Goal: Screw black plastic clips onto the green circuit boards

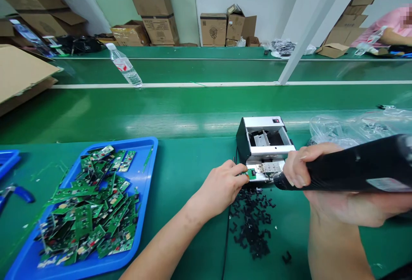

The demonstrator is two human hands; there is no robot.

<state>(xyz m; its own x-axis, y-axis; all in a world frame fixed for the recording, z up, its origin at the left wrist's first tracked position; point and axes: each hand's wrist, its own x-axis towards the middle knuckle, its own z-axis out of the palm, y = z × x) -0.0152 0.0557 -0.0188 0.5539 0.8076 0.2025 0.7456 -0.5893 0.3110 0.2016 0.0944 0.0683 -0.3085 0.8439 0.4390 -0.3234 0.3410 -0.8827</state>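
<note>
My left hand (222,187) pinches a small green circuit board (251,174) at the front ledge of a silver and black screw feeder (262,122). My right hand (350,209) is wrapped around a thick black electric screwdriver (350,166), held nearly level. Its tip points left and sits close to the board and the feeder's front; whether it touches a screw I cannot make out. Below the feeder, many small black plastic pieces (252,230) lie scattered on the green mat. A blue tray (151,172) to the left holds a heap of green circuit boards (93,211).
A black cable (226,241) runs down beside the plastic pieces. Blue-handled pliers (22,194) lie at far left. Clear plastic bags (347,127) are behind my right hand. A water bottle (125,66) stands farther back. Cardboard boxes (213,28) line the wall; another person (389,26) sits far right.
</note>
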